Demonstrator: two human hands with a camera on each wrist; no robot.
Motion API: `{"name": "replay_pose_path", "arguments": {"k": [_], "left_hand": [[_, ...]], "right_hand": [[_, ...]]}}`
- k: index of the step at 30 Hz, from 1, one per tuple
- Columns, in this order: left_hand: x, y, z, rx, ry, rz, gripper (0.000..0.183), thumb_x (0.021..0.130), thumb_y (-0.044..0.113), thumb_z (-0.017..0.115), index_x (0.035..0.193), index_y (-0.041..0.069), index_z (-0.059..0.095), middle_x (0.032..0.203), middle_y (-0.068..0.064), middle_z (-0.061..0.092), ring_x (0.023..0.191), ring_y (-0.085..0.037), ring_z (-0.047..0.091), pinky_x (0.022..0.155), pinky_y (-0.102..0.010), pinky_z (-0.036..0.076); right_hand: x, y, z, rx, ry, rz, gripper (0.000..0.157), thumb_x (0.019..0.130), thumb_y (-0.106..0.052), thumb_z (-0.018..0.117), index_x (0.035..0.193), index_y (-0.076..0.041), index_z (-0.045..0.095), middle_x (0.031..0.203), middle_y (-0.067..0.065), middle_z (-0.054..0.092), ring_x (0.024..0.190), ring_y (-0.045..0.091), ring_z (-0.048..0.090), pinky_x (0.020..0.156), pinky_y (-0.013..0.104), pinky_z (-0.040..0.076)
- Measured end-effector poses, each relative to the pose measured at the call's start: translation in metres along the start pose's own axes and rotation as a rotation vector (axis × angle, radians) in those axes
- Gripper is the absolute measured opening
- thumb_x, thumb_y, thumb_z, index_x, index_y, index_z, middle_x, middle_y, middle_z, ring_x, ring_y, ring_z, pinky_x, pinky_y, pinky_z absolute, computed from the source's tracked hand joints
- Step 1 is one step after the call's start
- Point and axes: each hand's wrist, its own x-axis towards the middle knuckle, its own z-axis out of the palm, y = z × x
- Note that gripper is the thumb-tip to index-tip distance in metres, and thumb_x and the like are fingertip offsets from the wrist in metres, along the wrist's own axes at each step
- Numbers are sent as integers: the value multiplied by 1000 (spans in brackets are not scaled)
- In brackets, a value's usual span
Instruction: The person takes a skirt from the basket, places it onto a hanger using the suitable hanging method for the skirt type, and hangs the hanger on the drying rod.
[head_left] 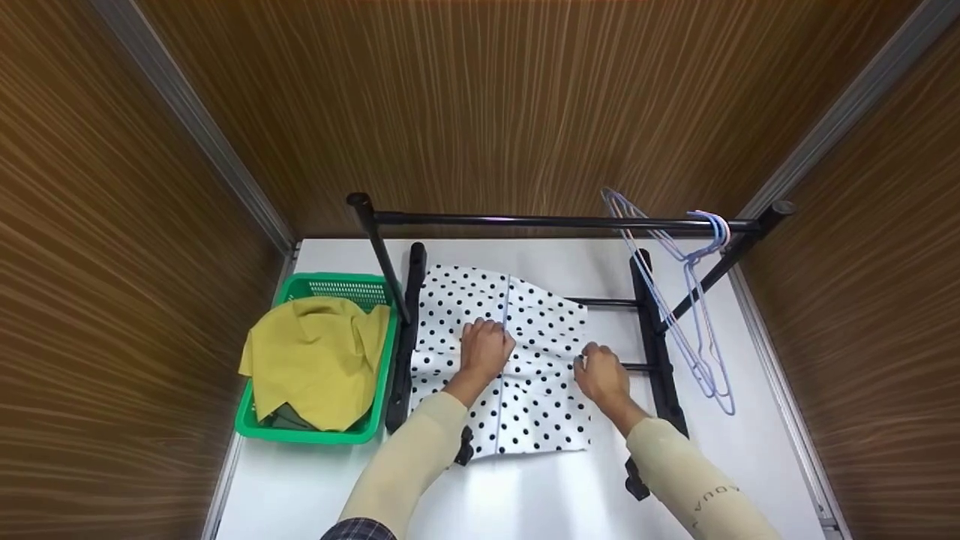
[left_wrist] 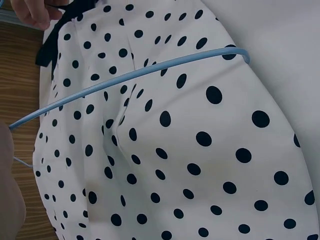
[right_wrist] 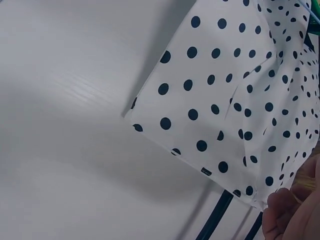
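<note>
A white cloth with black polka dots (head_left: 544,409) is spread over the lower bars of a black rack. Across its middle runs a thin blue clothes hanger (left_wrist: 135,73), its hooked-over end lying near the cloth's edge in the left wrist view. My left hand (head_left: 486,349) has its fingers curled round the hanger, over the middle of the cloth. At the cloth's right edge, my right hand (head_left: 604,375) pinches the fabric between thumb and fingers. In the right wrist view the fingers (right_wrist: 281,202) are at the cloth's border, and a corner hangs free beyond them.
The black rack's top bar (head_left: 525,221) crosses behind the cloth, with several hangers (head_left: 697,315) hooked at its right end. On the left stands a green basket (head_left: 330,436) holding a yellow cloth (head_left: 315,360) and something dark green. Wood-patterned walls (head_left: 480,112) enclose the white table (head_left: 525,495).
</note>
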Motion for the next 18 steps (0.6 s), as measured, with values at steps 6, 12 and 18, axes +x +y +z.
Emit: {"name": "replay_pose_path", "arguments": {"k": [6, 12, 18], "left_hand": [[4, 5, -6, 14, 6, 7, 25, 91, 23, 55, 71, 11, 63, 70, -3, 63, 71, -22, 57, 72, -36, 42], [10, 15, -13, 17, 60, 25, 23, 90, 23, 57, 72, 11, 66, 69, -3, 64, 71, -23, 59, 70, -36, 43], [15, 26, -19, -16, 113, 31, 24, 90, 23, 57, 72, 10, 65, 68, -3, 63, 70, -23, 58, 70, -37, 43]], "right_hand": [[-10, -26, 9, 23, 1, -173, 22, 92, -22, 60, 101, -4, 68, 96, 13, 68, 87, 31, 66, 75, 46, 54], [-28, -56, 17, 65, -4, -442, 24, 92, -30, 62, 95, -7, 68, 88, 8, 67, 81, 24, 63, 73, 42, 53], [-37, -75, 21, 44, 7, -522, 29, 93, -36, 64, 85, -8, 61, 74, 0, 56, 67, 16, 53, 62, 35, 46]]}}
